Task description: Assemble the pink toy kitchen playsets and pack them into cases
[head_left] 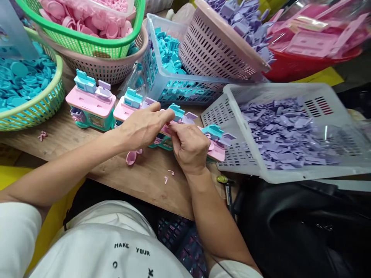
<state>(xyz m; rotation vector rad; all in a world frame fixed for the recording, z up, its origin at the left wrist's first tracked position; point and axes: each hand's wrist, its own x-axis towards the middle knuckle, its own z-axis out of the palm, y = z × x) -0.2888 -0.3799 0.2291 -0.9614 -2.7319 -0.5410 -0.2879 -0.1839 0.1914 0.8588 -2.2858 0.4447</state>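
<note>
Several toy kitchens with pink tops, turquoise backs and lilac parts stand in a row on the wooden table. My left hand point(146, 124) has bent fingers closed over the pink top of the third toy kitchen point(166, 143). Beside it, my right hand point(189, 144) is closed in a pinch at the same top; what its fingertips hold is hidden. The second toy kitchen point(124, 110) is partly behind my left hand, and the rightmost toy kitchen point(216, 152) is just past my right hand. Small pink taps point(166, 180) and a pink bowl-like part point(131, 157) lie in front.
The leftmost toy kitchen point(91, 101) stands apart from my hands. A white crate point(246, 131) of lilac parts is at right, a blue crate point(191, 83) behind, and a green basket point(59, 88) at left. A hammer point(228, 189) lies by the table edge.
</note>
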